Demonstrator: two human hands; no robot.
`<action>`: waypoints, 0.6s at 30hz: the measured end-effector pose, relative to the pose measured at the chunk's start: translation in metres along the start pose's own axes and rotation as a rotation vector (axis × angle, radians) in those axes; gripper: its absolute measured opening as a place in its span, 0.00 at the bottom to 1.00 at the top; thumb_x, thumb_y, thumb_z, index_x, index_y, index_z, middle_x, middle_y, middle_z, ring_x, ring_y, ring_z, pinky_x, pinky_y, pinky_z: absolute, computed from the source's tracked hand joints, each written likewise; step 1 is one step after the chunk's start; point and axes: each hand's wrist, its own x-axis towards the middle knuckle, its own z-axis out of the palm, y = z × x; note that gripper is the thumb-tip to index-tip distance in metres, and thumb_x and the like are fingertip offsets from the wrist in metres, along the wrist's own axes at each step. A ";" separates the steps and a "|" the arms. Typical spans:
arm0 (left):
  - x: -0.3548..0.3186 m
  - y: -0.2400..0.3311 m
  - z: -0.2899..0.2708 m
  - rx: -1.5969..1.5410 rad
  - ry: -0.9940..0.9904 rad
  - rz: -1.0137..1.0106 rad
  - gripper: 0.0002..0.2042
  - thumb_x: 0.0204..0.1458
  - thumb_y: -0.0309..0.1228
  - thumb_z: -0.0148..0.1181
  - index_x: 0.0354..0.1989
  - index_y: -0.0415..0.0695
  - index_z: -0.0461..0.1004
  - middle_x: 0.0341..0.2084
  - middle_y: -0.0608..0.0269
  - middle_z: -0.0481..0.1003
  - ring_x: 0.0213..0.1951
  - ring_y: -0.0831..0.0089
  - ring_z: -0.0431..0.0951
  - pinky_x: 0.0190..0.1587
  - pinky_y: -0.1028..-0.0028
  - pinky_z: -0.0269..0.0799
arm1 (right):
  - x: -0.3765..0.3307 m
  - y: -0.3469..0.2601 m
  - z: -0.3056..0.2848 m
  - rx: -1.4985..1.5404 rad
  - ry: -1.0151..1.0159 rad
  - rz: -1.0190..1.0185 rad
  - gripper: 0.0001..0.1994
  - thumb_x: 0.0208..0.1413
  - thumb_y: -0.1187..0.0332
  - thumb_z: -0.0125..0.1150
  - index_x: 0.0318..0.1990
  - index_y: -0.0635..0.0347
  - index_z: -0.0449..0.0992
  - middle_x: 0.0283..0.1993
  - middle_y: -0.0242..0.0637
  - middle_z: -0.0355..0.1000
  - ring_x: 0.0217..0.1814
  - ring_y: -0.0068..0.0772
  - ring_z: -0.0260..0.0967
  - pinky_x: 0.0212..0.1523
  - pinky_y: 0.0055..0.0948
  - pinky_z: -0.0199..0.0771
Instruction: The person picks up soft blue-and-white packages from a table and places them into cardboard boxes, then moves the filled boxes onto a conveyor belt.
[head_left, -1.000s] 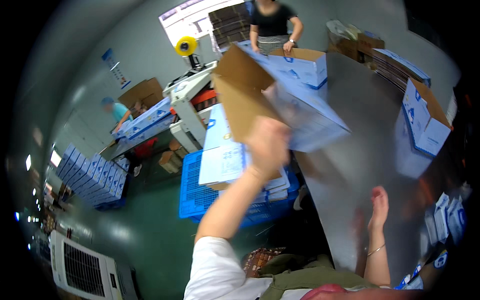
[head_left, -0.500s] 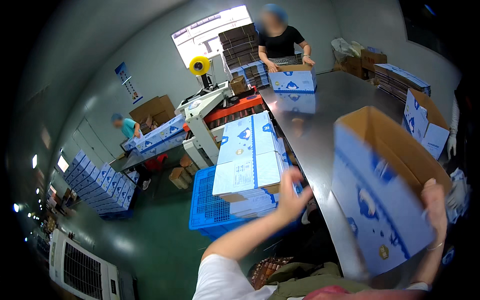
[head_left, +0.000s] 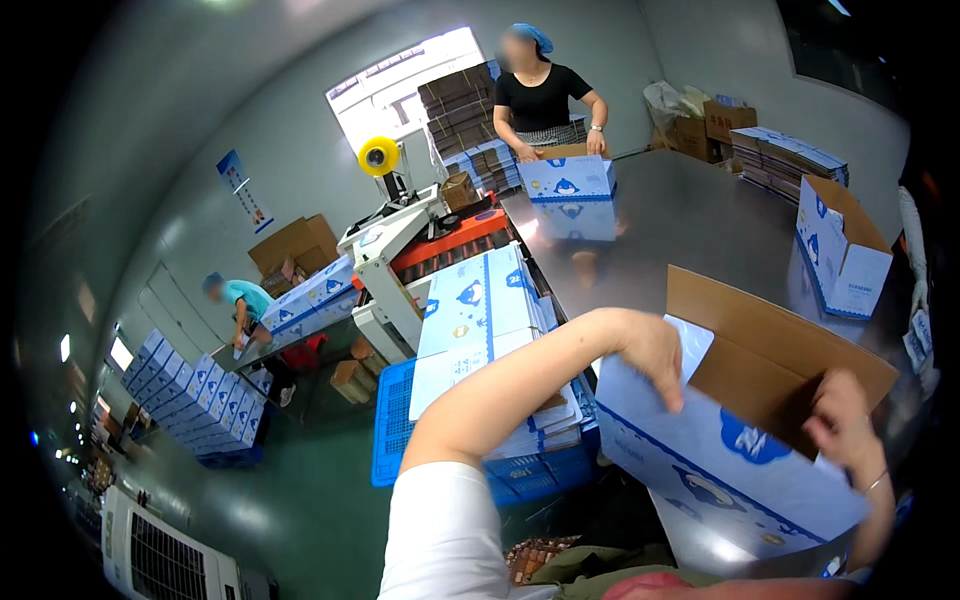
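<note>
At the near edge of a grey metal surface [head_left: 690,220], both hands meet an open blue-and-white cardboard box [head_left: 735,490]. The left hand [head_left: 645,350] bends over its left end, fingers downward; the right hand [head_left: 842,425] curls at its right end. Whether either pinches cardboard, I cannot tell. The box looks unfolded, its top unclosed. Left of it, stacked flat blue-and-white cartons [head_left: 475,310] seem yet unfolded; beyond it stands another open blue-and-white box [head_left: 845,255]. The nearer box's underside and inner bottom are hidden.

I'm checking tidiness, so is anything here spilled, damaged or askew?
Slightly askew: the flat cartons stacked left of the metal table have uneven edges. No spill shows, and the open box at your left hand looks undamaged.
</note>
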 end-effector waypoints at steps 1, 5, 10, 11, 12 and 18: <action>0.011 -0.001 -0.010 -0.062 0.014 -0.045 0.46 0.35 0.54 0.71 0.61 0.37 0.64 0.63 0.47 0.60 0.62 0.55 0.63 0.66 0.44 0.39 | 0.008 0.014 -0.028 -0.122 0.021 -0.037 0.09 0.30 0.74 0.61 0.17 0.60 0.65 0.32 0.45 0.63 0.38 0.50 0.62 0.39 0.43 0.64; 0.054 -0.010 0.022 0.108 0.782 -0.228 0.48 0.33 0.55 0.72 0.61 0.37 0.62 0.60 0.47 0.64 0.61 0.54 0.64 0.65 0.44 0.43 | 0.036 0.068 -0.090 -0.150 0.000 0.485 0.35 0.48 0.46 0.59 0.57 0.66 0.65 0.66 0.52 0.57 0.68 0.51 0.54 0.66 0.38 0.54; 0.061 -0.045 0.074 -0.154 1.176 -0.423 0.49 0.35 0.55 0.71 0.62 0.37 0.59 0.57 0.44 0.65 0.61 0.54 0.64 0.65 0.47 0.47 | 0.004 -0.018 -0.015 0.045 -0.633 0.331 0.45 0.41 0.42 0.66 0.61 0.67 0.63 0.69 0.55 0.51 0.72 0.55 0.47 0.70 0.45 0.44; 0.058 -0.050 0.082 -0.192 1.240 -0.469 0.47 0.37 0.54 0.71 0.62 0.37 0.59 0.56 0.43 0.66 0.61 0.54 0.64 0.65 0.49 0.49 | -0.002 -0.045 0.005 -0.273 -0.535 0.207 0.44 0.40 0.42 0.67 0.61 0.65 0.64 0.69 0.55 0.51 0.73 0.56 0.46 0.71 0.49 0.41; 0.060 -0.057 0.095 -0.398 1.415 -0.336 0.45 0.40 0.51 0.69 0.62 0.36 0.58 0.57 0.44 0.65 0.60 0.55 0.64 0.64 0.52 0.51 | -0.004 -0.048 0.001 -0.205 -0.524 0.258 0.44 0.39 0.41 0.66 0.60 0.64 0.65 0.69 0.55 0.52 0.72 0.56 0.46 0.71 0.51 0.40; 0.140 -0.074 0.256 -1.786 1.399 0.167 0.29 0.57 0.42 0.53 0.63 0.41 0.54 0.55 0.56 0.63 0.55 0.67 0.64 0.57 0.66 0.62 | -0.058 -0.044 -0.053 0.055 -0.398 0.458 0.47 0.41 0.27 0.52 0.61 0.56 0.67 0.68 0.54 0.54 0.72 0.58 0.47 0.70 0.55 0.37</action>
